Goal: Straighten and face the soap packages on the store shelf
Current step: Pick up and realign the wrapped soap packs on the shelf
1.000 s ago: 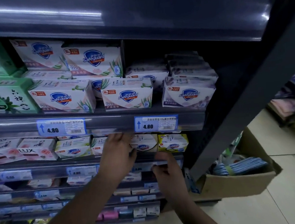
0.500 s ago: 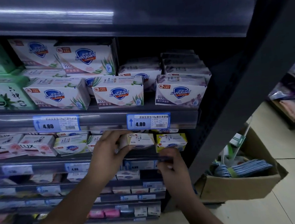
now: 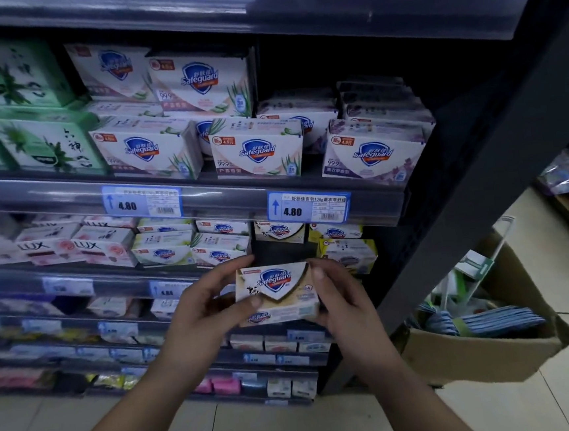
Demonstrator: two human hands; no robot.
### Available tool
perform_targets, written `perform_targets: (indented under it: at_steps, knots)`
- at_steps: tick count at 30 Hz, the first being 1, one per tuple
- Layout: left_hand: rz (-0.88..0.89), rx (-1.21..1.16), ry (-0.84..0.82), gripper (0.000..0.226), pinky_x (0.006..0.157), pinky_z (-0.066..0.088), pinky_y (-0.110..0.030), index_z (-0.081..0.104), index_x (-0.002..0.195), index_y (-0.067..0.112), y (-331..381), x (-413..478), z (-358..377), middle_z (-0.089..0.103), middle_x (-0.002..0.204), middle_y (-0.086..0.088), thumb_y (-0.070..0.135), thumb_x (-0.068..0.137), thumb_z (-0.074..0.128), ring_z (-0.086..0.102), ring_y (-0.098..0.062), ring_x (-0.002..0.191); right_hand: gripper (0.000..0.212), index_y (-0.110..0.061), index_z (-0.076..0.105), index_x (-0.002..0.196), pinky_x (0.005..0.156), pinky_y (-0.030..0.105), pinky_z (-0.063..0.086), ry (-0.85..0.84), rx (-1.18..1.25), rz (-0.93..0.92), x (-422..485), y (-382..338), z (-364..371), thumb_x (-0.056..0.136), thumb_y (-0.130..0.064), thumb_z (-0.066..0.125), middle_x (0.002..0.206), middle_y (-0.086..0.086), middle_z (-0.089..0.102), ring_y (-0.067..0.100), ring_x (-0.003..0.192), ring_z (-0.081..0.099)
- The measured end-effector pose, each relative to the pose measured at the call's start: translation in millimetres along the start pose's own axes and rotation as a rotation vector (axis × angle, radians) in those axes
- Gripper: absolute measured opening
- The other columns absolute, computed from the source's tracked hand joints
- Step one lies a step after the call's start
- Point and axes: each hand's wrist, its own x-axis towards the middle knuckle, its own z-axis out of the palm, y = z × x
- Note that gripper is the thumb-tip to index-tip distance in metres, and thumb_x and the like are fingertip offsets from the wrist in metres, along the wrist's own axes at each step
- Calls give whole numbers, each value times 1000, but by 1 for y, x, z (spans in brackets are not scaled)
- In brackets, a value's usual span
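Note:
A cream and gold Safeguard soap box is held in front of the second shelf, face toward me. My left hand grips its left end and my right hand grips its right end. Behind it the second shelf has a dark gap between a green-trimmed Safeguard box and a yellow Safeguard box. The shelf above carries white Safeguard boxes and a lavender one, some slightly askew.
Green boxes stand upper left and LUX boxes sit left on the second shelf. Lower shelves hold small soaps. An open cardboard box with blue items rests on the tiled floor to the right of the dark upright.
Both hands have drawn one cream Safeguard box out of the second shelf and toward me; before, the left hand reached in and the right rested on the shelf rail.

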Motion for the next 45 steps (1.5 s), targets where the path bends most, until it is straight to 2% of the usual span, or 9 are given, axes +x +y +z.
perform_targets:
  at_steps: [4,6,11,16,21,27,31,34,45]
  knots:
    - [-17,-20,-24,50,63,53,-23,68,128,38,2,-2,-1,68,130,4,36,80,79,63,-22,76,63,-39,56,136,87,33,61,-88,41,-35,-4,-3,0,80,-39,84,128,-7,69,18,113,71]
    - [-2,-92,-73,53,79,61,-30,68,128,33,0,-4,-2,70,128,1,28,77,82,75,-24,90,60,-34,63,125,74,30,62,-7,106,28,-7,-5,5,72,-51,85,109,3,76,24,87,78]
    - [0,-68,106,40,69,62,-29,76,113,23,-5,-3,-1,78,103,-9,28,73,78,77,-34,79,84,-22,67,114,52,28,57,44,62,133,-9,-5,13,57,-84,73,77,23,74,22,55,71]
    - [11,-69,75,45,77,62,-26,71,120,23,-7,-3,-10,78,109,-8,20,75,74,78,-24,91,74,-16,75,106,52,29,57,13,238,287,-8,-11,16,65,-77,72,91,21,78,24,63,72]
    - [-83,-186,-76,63,90,60,-39,63,137,30,-11,-4,-18,71,129,3,21,77,82,73,-27,109,38,-20,70,119,74,31,60,-48,219,99,-3,-13,6,81,-23,76,115,13,72,27,102,74]
    - [-144,-277,-3,53,80,62,-34,61,134,15,-23,2,-17,76,116,-16,12,81,68,74,-29,106,76,-40,47,144,87,25,57,-140,-129,-204,-7,-17,6,85,-3,76,144,-13,56,12,125,59]
    - [-197,-377,-78,52,85,61,-38,58,135,10,-29,7,-14,73,118,-25,4,84,62,72,-32,109,68,-33,49,130,89,42,59,-22,-184,-213,-9,-8,17,73,-19,84,125,-12,63,17,117,60]
    - [-165,-359,-75,54,84,62,-37,54,135,8,-30,9,-11,74,115,-23,4,82,63,71,-32,108,55,-32,52,119,81,30,60,3,-147,-196,-6,-1,16,75,-19,82,113,-6,68,17,112,64]
    - [248,262,191,36,81,58,-20,68,103,41,-21,10,1,77,104,15,35,71,83,71,-5,103,36,-44,68,95,79,26,60,119,-70,61,10,27,9,96,-8,65,102,-16,74,9,99,72]
